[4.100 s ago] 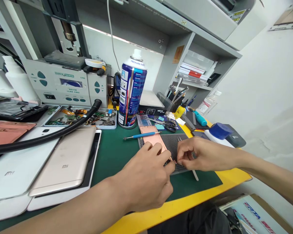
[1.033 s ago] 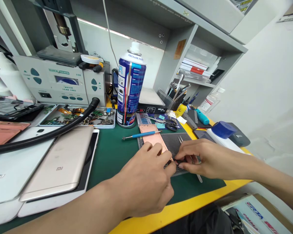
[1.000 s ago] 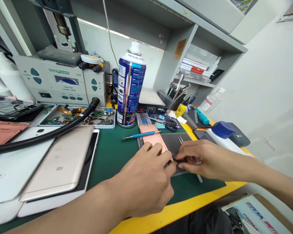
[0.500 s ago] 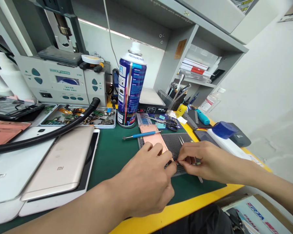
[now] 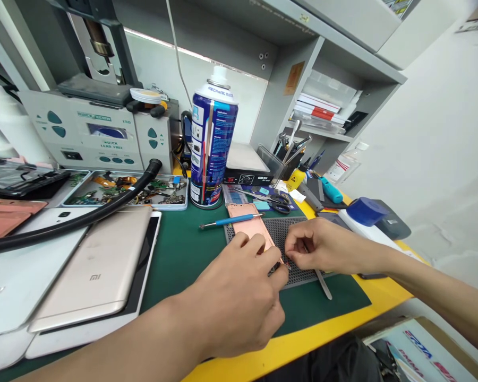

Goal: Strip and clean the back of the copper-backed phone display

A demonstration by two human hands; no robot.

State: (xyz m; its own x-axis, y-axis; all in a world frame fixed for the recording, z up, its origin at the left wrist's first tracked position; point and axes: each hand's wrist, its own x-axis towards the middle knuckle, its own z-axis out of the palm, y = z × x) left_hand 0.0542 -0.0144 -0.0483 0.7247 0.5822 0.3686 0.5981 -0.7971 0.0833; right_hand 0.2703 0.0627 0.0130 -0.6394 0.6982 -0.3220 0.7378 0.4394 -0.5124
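My left hand [image 5: 241, 294] is closed round the lower end of a pink metal phone housing [image 5: 252, 228], which lies on a grey dotted pad [image 5: 298, 223]. The hand covers much of the housing, and small parts show by its fingertips. Just right of the housing's lower end, my right hand [image 5: 324, 244] is pinched, thumb against fingers; whatever is between them is too small or hidden to make out. Tweezers [image 5: 323, 285] lie under the right hand, one end sticking out toward me. A blue-handled double-ended tool [image 5: 231, 220] rests across the housing's upper part.
A blue spray can [image 5: 213, 143] stands behind the pad, with scissors [image 5: 276, 201] to its right. On the left are a tray of circuit boards [image 5: 185, 199], stacked phone covers [image 5: 91, 265] and a thick black hose [image 5: 103, 209]. A hot-air station [image 5: 123, 143] stands behind them.
My right hand has lifted and shifted slightly back and left, off the housing's lower end, uncovering more of the tweezers. My left hand has stayed put on the housing.
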